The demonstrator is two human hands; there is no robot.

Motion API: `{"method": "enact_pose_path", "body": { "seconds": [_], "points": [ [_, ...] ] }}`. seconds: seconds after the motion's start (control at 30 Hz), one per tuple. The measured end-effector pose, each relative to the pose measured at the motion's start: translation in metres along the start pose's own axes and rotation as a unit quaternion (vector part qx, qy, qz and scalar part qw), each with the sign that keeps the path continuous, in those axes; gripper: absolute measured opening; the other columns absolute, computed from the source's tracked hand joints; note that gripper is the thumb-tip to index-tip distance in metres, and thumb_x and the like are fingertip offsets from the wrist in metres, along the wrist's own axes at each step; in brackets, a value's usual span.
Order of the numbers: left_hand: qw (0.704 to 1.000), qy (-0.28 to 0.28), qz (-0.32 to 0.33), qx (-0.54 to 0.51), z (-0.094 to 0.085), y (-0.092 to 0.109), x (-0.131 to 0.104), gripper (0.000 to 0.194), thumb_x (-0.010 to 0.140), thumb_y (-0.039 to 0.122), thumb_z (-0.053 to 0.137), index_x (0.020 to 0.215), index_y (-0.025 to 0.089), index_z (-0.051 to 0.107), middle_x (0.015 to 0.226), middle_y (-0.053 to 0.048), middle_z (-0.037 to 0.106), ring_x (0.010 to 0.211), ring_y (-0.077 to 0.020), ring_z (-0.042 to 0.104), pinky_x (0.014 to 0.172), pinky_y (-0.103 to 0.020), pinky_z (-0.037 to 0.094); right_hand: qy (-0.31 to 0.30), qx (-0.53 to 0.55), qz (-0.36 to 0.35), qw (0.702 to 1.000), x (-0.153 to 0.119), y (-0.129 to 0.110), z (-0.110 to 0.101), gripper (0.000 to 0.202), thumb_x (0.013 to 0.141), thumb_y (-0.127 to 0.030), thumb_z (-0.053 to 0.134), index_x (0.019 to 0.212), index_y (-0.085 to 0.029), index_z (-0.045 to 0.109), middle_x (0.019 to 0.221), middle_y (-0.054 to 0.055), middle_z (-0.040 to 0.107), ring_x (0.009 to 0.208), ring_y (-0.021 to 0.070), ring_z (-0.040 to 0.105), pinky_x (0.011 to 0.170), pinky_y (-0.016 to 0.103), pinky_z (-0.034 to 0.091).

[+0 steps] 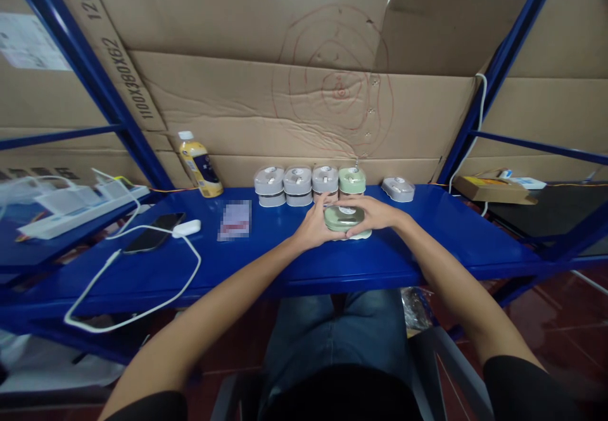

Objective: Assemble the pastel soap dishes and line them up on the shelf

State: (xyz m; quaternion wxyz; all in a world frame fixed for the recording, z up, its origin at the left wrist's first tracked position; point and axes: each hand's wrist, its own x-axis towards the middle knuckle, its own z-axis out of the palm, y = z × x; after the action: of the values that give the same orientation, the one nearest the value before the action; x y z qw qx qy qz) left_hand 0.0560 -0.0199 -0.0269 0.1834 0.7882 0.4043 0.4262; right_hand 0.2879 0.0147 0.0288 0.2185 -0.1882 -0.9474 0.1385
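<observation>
Between my two hands is a green case with a clear, shiny lid. My left hand [313,223] grips its left side, and my right hand [379,213] grips its right side, fingers bent round the rim. The green case [344,218] is over the blue table, with a pale edge [363,235] of something showing just beneath it. Behind my hands stands a row of stacked cases: grey ones [269,183] on the left and a green-topped one [352,180] at the right end. Their lower parts are partly hidden by my fingers.
A single grey case [398,188] lies at the back right of the blue table [285,269]. Further left are a yellow bottle [200,166], a blurred card [235,219], a phone [154,232] and white cables [192,269]. An open cardboard box [494,190] sits at right.
</observation>
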Motion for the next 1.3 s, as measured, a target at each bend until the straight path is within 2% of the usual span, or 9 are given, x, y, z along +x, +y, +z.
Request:
{"method": "enact_pose_path", "body": {
  "seconds": [0.23, 0.43, 0.53, 0.73, 0.93, 1.1, 1.17, 1.23, 1.3],
  "points": [
    [1.000, -0.003, 0.001, 0.002, -0.001, 0.000, -0.001, 0.126, 0.058, 0.053, 0.096, 0.157, 0.023, 0.023, 0.147, -0.018, 0.057, 0.137, -0.0417, 0.056, 0.112, -0.058, 0.047, -0.003, -0.008, 0.022, 1.000, 0.003, -0.001, 0.004, 0.090, 0.072, -0.058, 0.087, 0.152, -0.035, 0.053, 0.153, 0.005, 0.057, 0.138, 0.0341, 0.056, 0.117, 0.054, 0.043],
    [1.000, -0.021, -0.019, 0.012, -0.004, 0.004, 0.001, 0.124, 0.057, 0.052, 0.096, 0.156, 0.023, 0.028, 0.147, -0.017, 0.058, 0.138, -0.0422, 0.055, 0.111, -0.058, 0.047, 0.030, -0.026, 0.047, 0.998, -0.012, 0.002, 0.008, 0.089, 0.076, -0.062, 0.083, 0.154, -0.037, 0.050, 0.152, 0.007, 0.057, 0.137, 0.0368, 0.055, 0.115, 0.059, 0.043],
    [0.999, -0.047, 0.012, -0.010, -0.006, 0.000, 0.003, 0.115, 0.059, 0.050, 0.095, 0.153, 0.023, 0.034, 0.148, -0.016, 0.058, 0.137, -0.0394, 0.056, 0.111, -0.055, 0.049, 0.037, -0.002, 0.037, 0.999, -0.021, 0.008, 0.008, 0.083, 0.078, -0.058, 0.083, 0.152, -0.035, 0.052, 0.151, 0.007, 0.058, 0.139, 0.0347, 0.053, 0.117, 0.059, 0.041],
    [0.994, -0.083, 0.028, -0.060, -0.004, -0.014, 0.004, 0.097, 0.068, 0.045, 0.091, 0.147, 0.020, 0.041, 0.142, -0.018, 0.063, 0.125, -0.0344, 0.066, 0.105, -0.052, 0.053, 0.063, 0.024, 0.057, 0.996, -0.029, 0.022, 0.007, 0.085, 0.071, -0.055, 0.089, 0.146, -0.028, 0.059, 0.149, 0.011, 0.059, 0.140, 0.0339, 0.053, 0.119, 0.058, 0.039],
    [0.996, -0.089, 0.011, -0.029, -0.007, -0.011, 0.003, 0.094, 0.070, 0.048, 0.088, 0.147, 0.021, 0.042, 0.142, -0.018, 0.062, 0.128, -0.0373, 0.064, 0.106, -0.053, 0.052, 0.056, 0.043, 0.082, 0.994, -0.025, 0.028, 0.013, 0.088, 0.068, -0.057, 0.089, 0.145, -0.028, 0.059, 0.147, 0.011, 0.062, 0.137, 0.0345, 0.056, 0.118, 0.059, 0.041],
    [0.992, -0.118, -0.001, 0.032, -0.011, -0.009, 0.001, 0.098, 0.073, 0.053, 0.085, 0.151, 0.021, 0.036, 0.142, -0.017, 0.062, 0.133, -0.0388, 0.059, 0.109, -0.055, 0.049, 0.030, -0.033, 0.081, 0.996, -0.039, 0.008, 0.012, 0.089, 0.080, -0.062, 0.078, 0.156, -0.029, 0.046, 0.152, 0.013, 0.055, 0.138, 0.0353, 0.055, 0.115, 0.056, 0.045],
    [0.992, -0.112, -0.003, 0.053, -0.012, -0.011, 0.001, 0.095, 0.077, 0.052, 0.081, 0.153, 0.021, 0.034, 0.138, -0.016, 0.064, 0.132, -0.0379, 0.059, 0.110, -0.056, 0.047, 0.006, -0.089, 0.119, 0.989, -0.057, -0.007, 0.008, 0.091, 0.085, -0.063, 0.072, 0.162, -0.029, 0.036, 0.150, 0.015, 0.055, 0.132, 0.0364, 0.059, 0.109, 0.053, 0.051],
    [0.993, -0.097, -0.001, 0.073, -0.012, -0.014, 0.001, 0.086, 0.083, 0.048, 0.076, 0.152, 0.020, 0.034, 0.134, -0.015, 0.065, 0.130, -0.0364, 0.060, 0.111, -0.055, 0.047, -0.016, -0.156, 0.177, 0.972, -0.080, -0.022, 0.001, 0.099, 0.083, -0.065, 0.071, 0.165, -0.030, 0.027, 0.142, 0.016, 0.059, 0.120, 0.0374, 0.066, 0.097, 0.050, 0.057],
    [0.992, -0.086, 0.003, 0.090, -0.011, -0.016, 0.001, 0.077, 0.087, 0.045, 0.071, 0.151, 0.020, 0.036, 0.132, -0.014, 0.064, 0.129, -0.0349, 0.061, 0.112, -0.054, 0.047, -0.025, -0.217, 0.242, 0.946, -0.101, -0.033, -0.007, 0.103, 0.081, -0.070, 0.069, 0.166, -0.029, 0.027, 0.130, 0.018, 0.065, 0.106, 0.0371, 0.072, 0.087, 0.047, 0.059]
  ]
}}
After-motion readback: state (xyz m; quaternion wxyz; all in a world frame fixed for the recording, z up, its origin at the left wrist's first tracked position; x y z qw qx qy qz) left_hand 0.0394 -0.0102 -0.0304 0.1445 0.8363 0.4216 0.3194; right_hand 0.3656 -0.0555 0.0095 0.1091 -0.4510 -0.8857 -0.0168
